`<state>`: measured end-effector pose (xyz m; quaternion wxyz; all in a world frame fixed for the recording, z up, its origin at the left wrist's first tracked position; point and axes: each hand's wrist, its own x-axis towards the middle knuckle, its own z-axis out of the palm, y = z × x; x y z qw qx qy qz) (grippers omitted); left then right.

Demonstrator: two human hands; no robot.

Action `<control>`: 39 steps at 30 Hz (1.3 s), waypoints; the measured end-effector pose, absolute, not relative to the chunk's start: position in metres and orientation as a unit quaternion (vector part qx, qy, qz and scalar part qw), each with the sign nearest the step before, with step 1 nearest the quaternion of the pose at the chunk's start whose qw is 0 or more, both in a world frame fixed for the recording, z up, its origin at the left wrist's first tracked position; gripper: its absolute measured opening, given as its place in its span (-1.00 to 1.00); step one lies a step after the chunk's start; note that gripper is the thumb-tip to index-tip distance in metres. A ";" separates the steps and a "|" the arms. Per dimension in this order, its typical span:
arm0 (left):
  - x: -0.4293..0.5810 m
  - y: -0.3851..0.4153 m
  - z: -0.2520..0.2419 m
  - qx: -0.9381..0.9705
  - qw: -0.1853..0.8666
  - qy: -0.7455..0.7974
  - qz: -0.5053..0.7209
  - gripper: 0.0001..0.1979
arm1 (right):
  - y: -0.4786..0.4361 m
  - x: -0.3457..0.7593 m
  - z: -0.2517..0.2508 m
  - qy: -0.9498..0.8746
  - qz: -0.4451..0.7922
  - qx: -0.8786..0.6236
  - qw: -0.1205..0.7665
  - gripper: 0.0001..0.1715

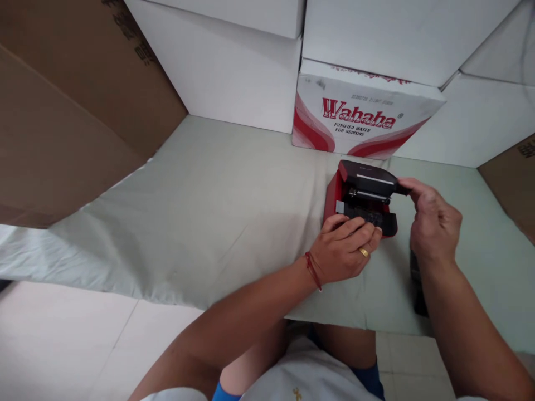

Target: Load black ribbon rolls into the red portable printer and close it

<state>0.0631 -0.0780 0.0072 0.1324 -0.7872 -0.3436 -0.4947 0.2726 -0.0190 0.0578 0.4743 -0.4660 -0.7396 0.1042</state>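
Observation:
A small red and black device (363, 196) with a raised black hinged lid sits on a pale green cloth (200, 211). My left hand (345, 249), wearing a gold ring and a red wrist string, rests with its fingers pressed on the device's front base. My right hand (430, 221) pinches the right end of the lifted lid between thumb and fingers. A dark object (418, 289) lies on the cloth under my right forearm, mostly hidden.
A white and red Wahaha water carton (359, 114) stands just behind the device. Plain white boxes (234, 67) are stacked along the back and right. Large brown cartons (71, 94) lean at the left; another (516, 172) is at the right edge. Tiled floor (62, 345) lies below.

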 end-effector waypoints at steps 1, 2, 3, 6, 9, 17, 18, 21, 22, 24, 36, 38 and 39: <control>0.064 -0.079 0.006 -0.791 0.121 -0.342 -0.493 -0.66 | -0.027 0.271 0.057 -0.726 0.109 -0.459 0.500 -0.52; 0.064 -0.080 0.004 -0.796 0.106 -0.341 -0.489 -0.64 | -0.033 0.269 0.055 -0.726 0.108 -0.448 0.510 -0.55; 0.065 -0.080 0.003 -0.800 0.089 -0.339 -0.487 -0.62 | -0.038 0.267 0.052 -0.733 0.102 -0.440 0.508 -0.59; 0.061 -0.080 0.002 -0.802 0.047 -0.332 -0.494 -0.58 | -0.045 0.265 0.040 -0.753 0.070 -0.435 0.490 -0.61; 0.046 -0.070 0.009 -0.774 -0.002 -0.355 -0.524 -0.55 | -0.044 0.264 0.032 -0.749 0.066 -0.419 0.509 -0.62; 0.009 -0.029 0.013 -0.718 -0.203 -0.394 -0.536 -0.42 | -0.045 0.260 0.029 -0.736 0.073 -0.419 0.527 -0.64; 0.010 -0.029 0.011 -0.714 -0.209 -0.395 -0.538 -0.42 | -0.045 0.259 0.029 -0.738 0.071 -0.418 0.525 -0.64; 0.018 -0.030 0.008 -0.697 -0.191 -0.415 -0.553 -0.42 | -0.044 0.259 0.029 -0.744 0.064 -0.413 0.521 -0.64; 0.020 -0.031 0.008 -0.694 -0.181 -0.419 -0.557 -0.42 | -0.044 0.259 0.029 -0.744 0.062 -0.414 0.521 -0.63; 0.022 -0.032 0.009 -0.689 -0.175 -0.415 -0.567 -0.44 | -0.042 0.259 0.029 -0.741 0.059 -0.415 0.525 -0.64; 0.011 -0.018 0.001 -0.515 -0.495 -0.295 -0.634 -0.73 | -0.062 0.253 0.035 -0.794 0.053 -0.362 0.486 -0.47; 0.013 -0.018 0.001 -0.495 -0.514 -0.290 -0.637 -0.75 | -0.063 0.254 0.034 -0.789 0.044 -0.362 0.494 -0.50; 0.014 -0.017 0.000 -0.490 -0.519 -0.291 -0.637 -0.74 | -0.063 0.254 0.034 -0.789 0.043 -0.360 0.497 -0.52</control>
